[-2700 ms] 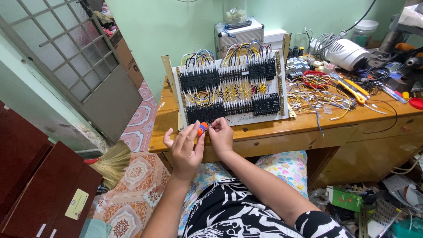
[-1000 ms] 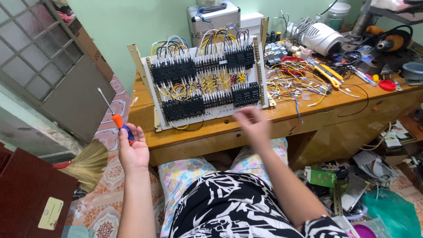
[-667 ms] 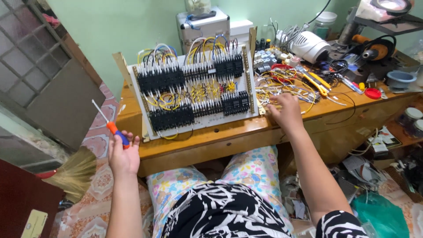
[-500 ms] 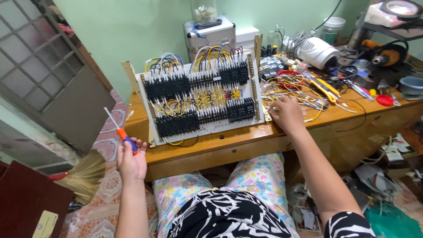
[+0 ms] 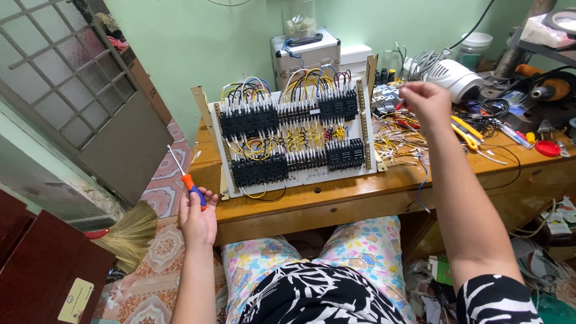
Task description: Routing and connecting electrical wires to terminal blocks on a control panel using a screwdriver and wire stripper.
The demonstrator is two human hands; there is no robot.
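Left hand (image 5: 198, 219) gripping slim orange-handled screwdriver (image 5: 187, 178).
Right hand (image 5: 425, 99), upper right, is pinching thin wire (image 5: 420, 157) between narrow fingers (image 5: 405, 90).

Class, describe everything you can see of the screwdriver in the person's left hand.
The screwdriver is small, with a thin, bare metal shaft and a handle that looks plastic, orange above and blue toward the butt. It tilts, tip pointing up and to the left. The left hand grips the handle, held off the left end of the wooden desk; nothing else touches it.
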